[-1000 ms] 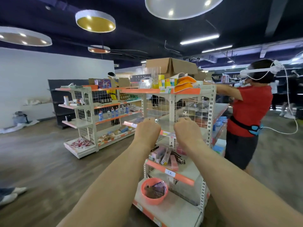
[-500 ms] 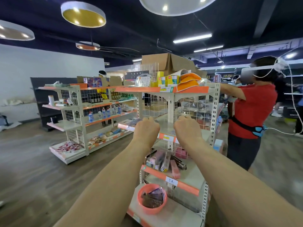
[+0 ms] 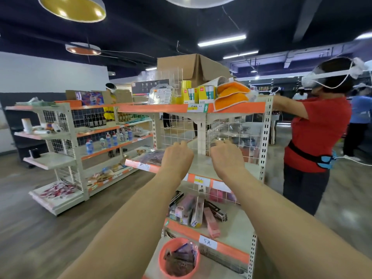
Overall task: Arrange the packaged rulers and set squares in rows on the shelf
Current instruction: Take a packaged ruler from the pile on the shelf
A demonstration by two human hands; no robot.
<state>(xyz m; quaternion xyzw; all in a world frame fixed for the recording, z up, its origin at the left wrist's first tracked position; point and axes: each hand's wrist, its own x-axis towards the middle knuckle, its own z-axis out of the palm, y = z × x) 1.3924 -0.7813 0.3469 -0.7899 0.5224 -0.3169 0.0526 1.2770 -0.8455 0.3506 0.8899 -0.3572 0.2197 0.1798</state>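
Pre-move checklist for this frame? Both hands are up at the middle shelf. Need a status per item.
1. Grip, left hand: fingers curled, seen from behind, contents hidden. Cannot tell.
2. Grip, right hand: same view, contents hidden. Cannot tell.
3. Space: middle shelf shows bare surface ahead of both hands. Ok.
4. Stock identified: only blurred dark packets at that shelf's left end, no ruler or set square recognisable. Cannot tell.
5. Rows below: boxes on the lower shelf lie jumbled. Not ok.
6. Clearance: person in red stands at the unit's right end, apart from both hands. Ok.
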